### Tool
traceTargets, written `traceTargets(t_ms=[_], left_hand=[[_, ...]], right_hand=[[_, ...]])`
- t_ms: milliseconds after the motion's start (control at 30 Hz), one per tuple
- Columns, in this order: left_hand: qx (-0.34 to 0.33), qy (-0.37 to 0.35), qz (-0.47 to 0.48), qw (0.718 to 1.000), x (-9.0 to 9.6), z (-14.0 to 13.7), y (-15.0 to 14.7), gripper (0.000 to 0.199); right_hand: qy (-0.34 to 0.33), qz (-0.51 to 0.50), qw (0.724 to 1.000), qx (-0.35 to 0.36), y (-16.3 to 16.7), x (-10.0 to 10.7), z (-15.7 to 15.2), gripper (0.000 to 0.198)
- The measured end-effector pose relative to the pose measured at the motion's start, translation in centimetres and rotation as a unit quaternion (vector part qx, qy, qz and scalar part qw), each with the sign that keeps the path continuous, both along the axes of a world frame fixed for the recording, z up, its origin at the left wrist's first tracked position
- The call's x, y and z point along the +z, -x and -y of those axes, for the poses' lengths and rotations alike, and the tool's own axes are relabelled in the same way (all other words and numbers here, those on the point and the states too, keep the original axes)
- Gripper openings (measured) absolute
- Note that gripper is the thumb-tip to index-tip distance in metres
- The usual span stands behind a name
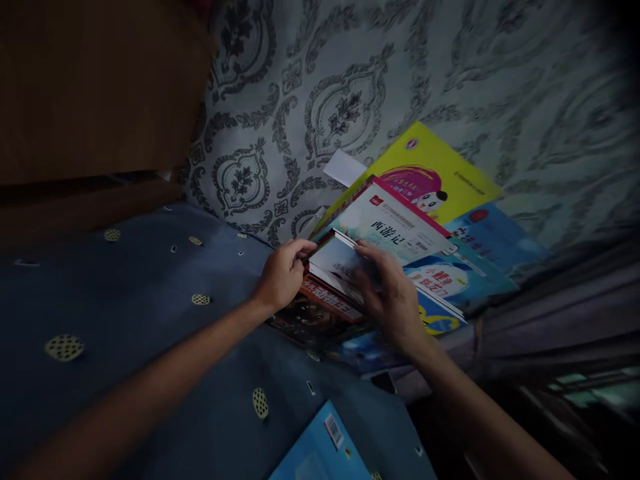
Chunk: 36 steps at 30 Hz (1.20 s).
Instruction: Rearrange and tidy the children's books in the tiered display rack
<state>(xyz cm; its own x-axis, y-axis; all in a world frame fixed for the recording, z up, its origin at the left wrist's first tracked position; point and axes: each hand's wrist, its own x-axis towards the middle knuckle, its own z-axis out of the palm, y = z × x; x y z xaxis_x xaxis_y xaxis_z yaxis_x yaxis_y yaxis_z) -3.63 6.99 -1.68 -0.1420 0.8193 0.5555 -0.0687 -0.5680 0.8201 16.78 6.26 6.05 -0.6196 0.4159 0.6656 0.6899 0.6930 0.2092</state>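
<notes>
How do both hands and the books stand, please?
Left hand: grip at left edge of pale grey rectangular book. Right hand: blurred grip over its cover. Yellow rectangular book behind; no obstruction visible.

The white book [400, 223] reads 西游记, the blue book [437, 280] at its lower right reads 小鲤鱼跳龙门, and small print on the yellow book [453, 183] behind the white book is illegible.

Patterned wallpaper [345, 80] spans the upper middle; brown furniture [100, 87] fills upper left; blue cloth [140, 300], lower left.
</notes>
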Motion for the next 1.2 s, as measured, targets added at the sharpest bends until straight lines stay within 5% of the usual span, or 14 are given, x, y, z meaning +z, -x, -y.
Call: traceTargets(t_ms=[400, 1200], left_hand=[[0.021, 0.009, 0.045, 0.999, -0.5, 0.0, -0.7, 0.054], [-0.001, 0.007, -0.024, 1.0, -0.8, -0.1, -0.9, 0.056]], right_hand=[[-0.022, -0.014, 1.0, 0.008, 0.4, -0.3, 0.3, 0.035], [-0.063, 0.001, 0.997, 0.045, 0.4, -0.3, 0.2, 0.045]])
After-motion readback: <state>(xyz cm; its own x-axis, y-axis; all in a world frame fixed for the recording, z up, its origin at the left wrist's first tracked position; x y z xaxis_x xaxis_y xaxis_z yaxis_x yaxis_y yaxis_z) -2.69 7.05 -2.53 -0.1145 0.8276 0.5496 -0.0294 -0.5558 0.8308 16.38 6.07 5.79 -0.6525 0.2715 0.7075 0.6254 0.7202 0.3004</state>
